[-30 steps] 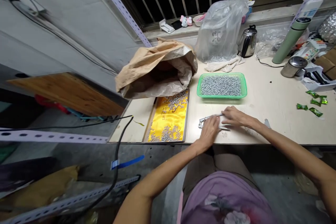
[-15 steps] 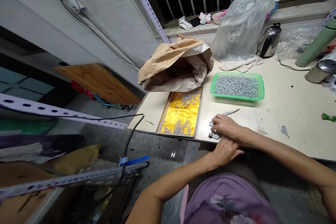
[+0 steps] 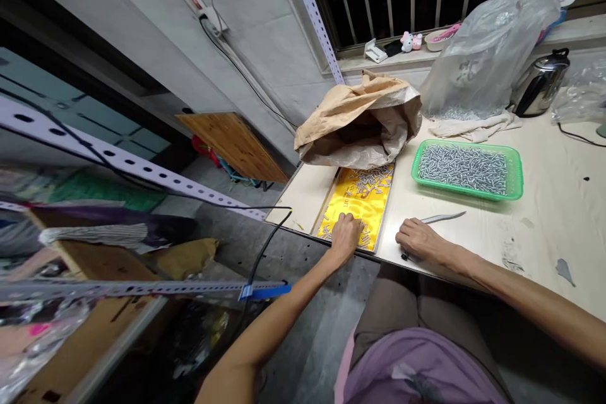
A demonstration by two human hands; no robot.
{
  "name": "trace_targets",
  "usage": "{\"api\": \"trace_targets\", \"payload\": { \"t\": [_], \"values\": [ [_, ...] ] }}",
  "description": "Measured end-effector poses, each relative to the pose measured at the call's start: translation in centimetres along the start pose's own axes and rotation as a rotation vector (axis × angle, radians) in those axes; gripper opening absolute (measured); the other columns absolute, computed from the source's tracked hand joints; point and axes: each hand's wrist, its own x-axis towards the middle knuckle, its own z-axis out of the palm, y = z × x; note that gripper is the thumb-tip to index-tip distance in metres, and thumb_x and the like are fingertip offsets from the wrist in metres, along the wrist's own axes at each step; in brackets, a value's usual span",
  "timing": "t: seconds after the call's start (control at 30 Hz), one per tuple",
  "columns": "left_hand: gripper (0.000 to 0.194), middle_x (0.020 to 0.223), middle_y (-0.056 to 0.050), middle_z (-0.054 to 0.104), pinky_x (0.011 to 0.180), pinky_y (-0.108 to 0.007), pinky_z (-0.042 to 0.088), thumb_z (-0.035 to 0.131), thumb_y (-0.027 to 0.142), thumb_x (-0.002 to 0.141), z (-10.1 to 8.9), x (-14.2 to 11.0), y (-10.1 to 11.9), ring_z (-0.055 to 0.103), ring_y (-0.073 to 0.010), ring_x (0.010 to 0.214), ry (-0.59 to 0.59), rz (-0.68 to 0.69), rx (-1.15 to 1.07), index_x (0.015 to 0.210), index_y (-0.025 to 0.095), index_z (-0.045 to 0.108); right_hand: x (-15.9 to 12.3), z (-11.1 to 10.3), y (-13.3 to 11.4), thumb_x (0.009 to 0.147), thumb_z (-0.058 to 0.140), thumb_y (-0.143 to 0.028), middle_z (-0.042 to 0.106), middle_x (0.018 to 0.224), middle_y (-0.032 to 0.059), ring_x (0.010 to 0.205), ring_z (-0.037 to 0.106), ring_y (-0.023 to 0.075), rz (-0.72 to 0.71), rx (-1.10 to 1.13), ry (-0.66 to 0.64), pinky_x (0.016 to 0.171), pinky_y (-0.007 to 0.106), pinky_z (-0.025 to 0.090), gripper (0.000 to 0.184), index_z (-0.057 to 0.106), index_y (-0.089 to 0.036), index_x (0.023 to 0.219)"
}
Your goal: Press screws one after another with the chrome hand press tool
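My left hand [image 3: 346, 233] rests on the yellow cloth [image 3: 350, 203] at the table's front edge, fingers curled down among small silver metal pins [image 3: 366, 238]. Whether a pin is between its fingertips is hidden. To the right, my right hand [image 3: 419, 238] is closed over a small metal tool by the table edge. Most of that tool is covered by the hand; a curved grey handle [image 3: 444, 218] sticks out behind the fingers, and a dark knob [image 3: 404, 256] shows in front. More pins [image 3: 374, 178] lie at the back of the cloth.
A green plastic basket [image 3: 519, 186] full of silver pins stands behind my right hand. An open brown paper sack [image 3: 355, 120] lies over the cloth's far end. Farther back are a clear plastic bag [image 3: 492, 57], a white rag [image 3: 478, 128] and a steel kettle [image 3: 542, 85].
My left hand has moved left from beside the right hand at the tool to the pins on the yellow cloth. My right hand stays on the tool. The view has turned left.
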Motion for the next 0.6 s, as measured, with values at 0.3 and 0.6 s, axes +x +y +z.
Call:
{"api": "trace_targets", "payload": {
  "t": [0.3,0.6],
  "values": [
    [0.01,0.09,-0.008,0.066,0.078,-0.03,0.046,0.059,0.019,0.083,0.0,0.4,-1.0,0.057,-0.0213,0.093,-0.064,-0.053,-0.191,0.082,0.015,0.068,-1.9,-10.6,9.0,0.093,0.043,-0.024,0.061,0.097,0.0134,0.094,0.053,0.027,0.567,-0.15,0.356,0.077,0.04,0.045,0.029,0.065,-0.016,0.109],
    [0.013,0.076,-0.003,0.072,0.066,-0.024,0.048,0.062,0.024,0.075,0.0,-0.5,3.3,0.062,-0.0144,0.07,-0.07,-0.05,-0.838,0.077,0.016,0.072,-6.9,-6.4,1.8,0.094,0.044,-0.026,0.063,0.09,0.0075,0.078,0.06,0.0169,0.51,0.171,0.057,0.068,0.029,0.049,0.023,0.064,-0.016,0.098]
  ]
}}
